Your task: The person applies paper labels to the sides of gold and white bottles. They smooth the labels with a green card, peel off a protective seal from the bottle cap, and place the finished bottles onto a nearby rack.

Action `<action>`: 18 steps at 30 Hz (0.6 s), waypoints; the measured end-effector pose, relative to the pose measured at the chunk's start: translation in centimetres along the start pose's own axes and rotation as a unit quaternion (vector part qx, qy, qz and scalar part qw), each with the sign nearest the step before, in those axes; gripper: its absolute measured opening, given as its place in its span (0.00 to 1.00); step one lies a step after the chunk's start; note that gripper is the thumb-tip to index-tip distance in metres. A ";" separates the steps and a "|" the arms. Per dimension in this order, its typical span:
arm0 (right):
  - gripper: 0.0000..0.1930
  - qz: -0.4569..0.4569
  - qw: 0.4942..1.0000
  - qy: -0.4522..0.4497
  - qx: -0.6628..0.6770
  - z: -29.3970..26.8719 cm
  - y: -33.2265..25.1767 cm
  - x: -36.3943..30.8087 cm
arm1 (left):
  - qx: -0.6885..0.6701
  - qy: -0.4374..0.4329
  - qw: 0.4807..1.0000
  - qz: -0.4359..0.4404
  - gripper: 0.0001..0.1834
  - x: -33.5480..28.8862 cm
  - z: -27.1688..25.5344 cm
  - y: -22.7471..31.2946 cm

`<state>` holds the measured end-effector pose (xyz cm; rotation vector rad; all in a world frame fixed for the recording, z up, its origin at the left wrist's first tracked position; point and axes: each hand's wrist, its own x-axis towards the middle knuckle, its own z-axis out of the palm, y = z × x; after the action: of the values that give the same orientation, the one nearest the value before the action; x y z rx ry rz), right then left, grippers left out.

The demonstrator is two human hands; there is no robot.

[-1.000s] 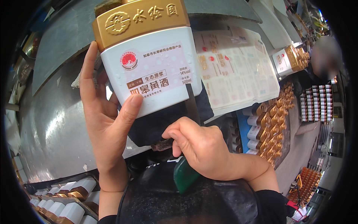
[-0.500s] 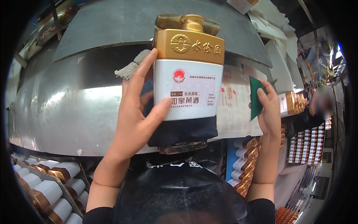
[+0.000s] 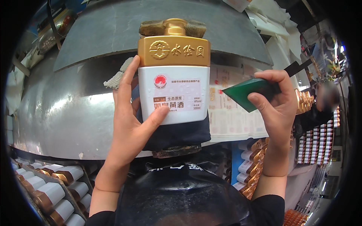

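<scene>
Bottle (image 3: 174, 84), white with gold shoulder and neck, lies label side up on a dark cloth pad (image 3: 183, 136) at the near edge of the metal surface (image 3: 64, 120); neck set between worn blocks (image 3: 196, 28). Left hand (image 3: 130, 126): fingers along the bottle's left side, thumb on the front label; grip pressure cannot be told. Right hand (image 3: 278, 103): fingers and thumb pinching a green flat tool (image 3: 247, 95), apart from the bottle, above the label sheet (image 3: 239, 122). Grey knit cloth (image 3: 120, 75) left of bottle.

Glare on metal table (image 3: 64, 126); fisheye edges dark, perhaps soft.
</scene>
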<state>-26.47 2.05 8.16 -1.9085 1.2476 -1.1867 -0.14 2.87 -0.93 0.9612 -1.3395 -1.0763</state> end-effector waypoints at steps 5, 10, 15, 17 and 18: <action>0.17 0.034 0.998 0.000 0.055 -0.4 0.9 -0.5 | -0.005 0.016 1.000 -0.004 0.45 0.1 0.2 -0.3; 0.16 0.089 0.986 -0.020 0.140 0.5 1.8 -0.5 | -0.019 0.008 1.000 0.001 0.45 0.1 0.1 -0.4; 0.15 0.001 0.999 -0.051 0.011 2.3 0.1 0.3 | 0.001 0.010 1.000 0.004 0.46 0.2 -0.1 -0.4; 0.16 -0.051 0.992 -0.076 -0.091 3.2 -0.7 0.8 | -0.002 0.011 1.000 -0.001 0.46 0.2 0.0 -0.4; 0.14 -0.087 0.976 -0.116 -0.161 3.8 -1.5 1.4 | -0.018 0.012 1.000 0.000 0.47 0.2 0.2 -0.4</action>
<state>-22.20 1.39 8.20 -2.3571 1.2212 -0.8470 -0.32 2.59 -1.24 0.9443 -1.2962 -1.0831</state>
